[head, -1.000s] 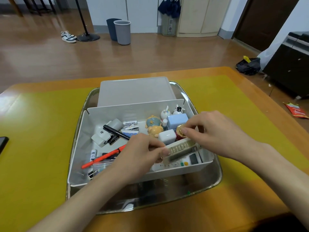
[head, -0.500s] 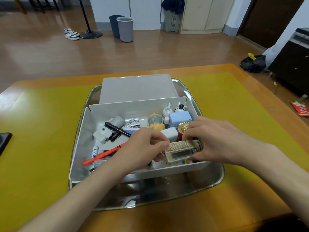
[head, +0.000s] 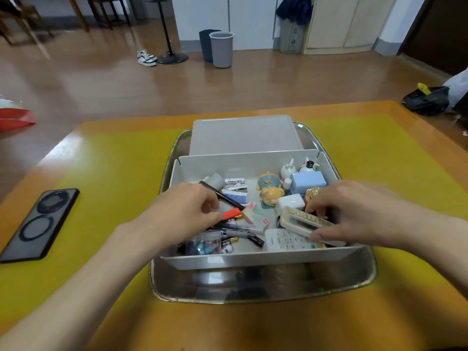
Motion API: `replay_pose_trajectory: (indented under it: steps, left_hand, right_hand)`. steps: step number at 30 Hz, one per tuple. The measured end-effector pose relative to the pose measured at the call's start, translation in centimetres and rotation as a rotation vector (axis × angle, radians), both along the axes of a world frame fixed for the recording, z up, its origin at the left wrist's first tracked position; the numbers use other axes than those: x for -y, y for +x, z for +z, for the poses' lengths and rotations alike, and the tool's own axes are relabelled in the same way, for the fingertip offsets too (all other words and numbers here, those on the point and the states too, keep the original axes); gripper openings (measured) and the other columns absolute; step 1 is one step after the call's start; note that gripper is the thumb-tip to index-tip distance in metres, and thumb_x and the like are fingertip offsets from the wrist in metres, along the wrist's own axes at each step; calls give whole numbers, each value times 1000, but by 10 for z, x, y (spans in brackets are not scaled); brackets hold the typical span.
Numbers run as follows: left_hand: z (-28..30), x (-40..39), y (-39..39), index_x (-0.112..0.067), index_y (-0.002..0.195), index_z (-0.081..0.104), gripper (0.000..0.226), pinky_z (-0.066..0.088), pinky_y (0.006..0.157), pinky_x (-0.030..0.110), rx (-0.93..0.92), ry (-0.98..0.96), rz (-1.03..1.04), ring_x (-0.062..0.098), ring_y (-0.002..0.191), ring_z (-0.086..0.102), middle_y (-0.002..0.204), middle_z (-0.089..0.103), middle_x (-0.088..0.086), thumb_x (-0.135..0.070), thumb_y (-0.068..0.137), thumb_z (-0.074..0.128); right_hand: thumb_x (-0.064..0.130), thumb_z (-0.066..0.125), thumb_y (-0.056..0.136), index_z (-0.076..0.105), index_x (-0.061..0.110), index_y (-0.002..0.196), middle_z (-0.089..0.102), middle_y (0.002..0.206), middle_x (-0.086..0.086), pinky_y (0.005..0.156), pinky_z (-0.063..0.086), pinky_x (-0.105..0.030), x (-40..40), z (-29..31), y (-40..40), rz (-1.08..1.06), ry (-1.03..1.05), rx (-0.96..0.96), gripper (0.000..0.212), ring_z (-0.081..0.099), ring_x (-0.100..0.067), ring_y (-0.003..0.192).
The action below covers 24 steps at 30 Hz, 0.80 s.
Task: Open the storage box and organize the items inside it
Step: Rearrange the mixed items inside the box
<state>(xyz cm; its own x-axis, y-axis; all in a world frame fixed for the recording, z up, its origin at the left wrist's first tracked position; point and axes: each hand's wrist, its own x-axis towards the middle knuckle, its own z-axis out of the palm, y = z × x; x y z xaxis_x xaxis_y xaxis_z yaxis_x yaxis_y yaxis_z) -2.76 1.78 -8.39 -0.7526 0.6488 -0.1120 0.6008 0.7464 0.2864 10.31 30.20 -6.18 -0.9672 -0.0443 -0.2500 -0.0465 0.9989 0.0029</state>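
Storage box [head: 253,258]: a pale drawer pulled out toward the person, resting in a metal tray [head: 263,287] on the yellow table; its housing [head: 243,135] sits behind.
Right hand [head: 354,214]: curled round a beige remote [head: 307,225], thumb at its near edge, fingers over the far edge; the remote is tilted, one end raised.
Under the right grip: a white remote [head: 288,240] lies flat by the drawer's front wall, touching or nearly touching the beige one.
Just beyond the right grip: a white case [head: 290,202], a gold-topped red item [head: 312,195] and a blue box [head: 307,182], packed close.
Left hand [head: 187,214]: fingers bent, tips meeting the end of an orange pen [head: 231,214]; whether it pinches the pen or only touches it I cannot tell.
Beside the left grip: a black pen [head: 222,196] slanting away, loose batteries and pens nearer the front wall.
Step in hand, as I judge: settle the beige remote next to the white one while the left hand gathers the pens.
Doing it well: lower the remote flat and parallel to the white one, keeping it clear of the small cases behind; take the orange pen near its middle so it does not sweep the batteries.
Risk: the figurines [head: 269,188] at the back look easy to topple.
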Motion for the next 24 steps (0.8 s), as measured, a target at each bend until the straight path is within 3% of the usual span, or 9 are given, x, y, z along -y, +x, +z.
replay_pose_trajectory:
  steps: [4,8,11,16,20,24]
  left_hand:
    - [-6,8,8,-37,100,69,25,48,63,30,-53,-64,-14,12,81,60,79,58,-18,-56,87,59]
    - [-8,12,13,-38,101,69,25,35,51,26,-104,-69,-34,9,72,55,70,50,-20,-57,90,56]
    - [-10,14,13,-38,101,69,27,41,53,27,-109,-64,-46,7,72,57,74,56,-19,-57,92,53]
    - [-10,16,12,-40,102,68,28,41,53,27,-130,-76,-54,7,75,59,80,60,-18,-58,92,50]
    - [-12,16,12,-39,101,68,31,50,61,30,-124,-86,-64,8,78,60,82,62,-19,-62,92,49]
    - [-13,16,12,-39,99,67,34,55,66,32,-115,-100,-78,6,77,60,82,63,-19,-66,89,49]
  right_hand:
    - [80,54,69,61,34,107,63,95,16,70,55,-39,14,-2,-6,34,115,5,60,62,-14,90]
    - [61,63,73,58,34,116,64,106,15,68,53,-36,23,-8,-10,70,177,-12,51,63,-17,99]
    - [57,62,72,57,37,116,62,109,16,60,43,-34,25,-11,-11,69,177,-15,49,63,-18,100]
    - [54,64,76,57,38,116,60,111,14,61,39,-34,27,-8,-9,48,188,20,44,62,-18,100]
    - [53,71,76,52,41,124,56,118,18,58,29,-33,23,0,-7,8,176,-14,53,61,-16,103]
    - [49,72,76,54,41,121,57,117,17,60,35,-33,24,-3,-8,16,185,-3,49,61,-17,103]
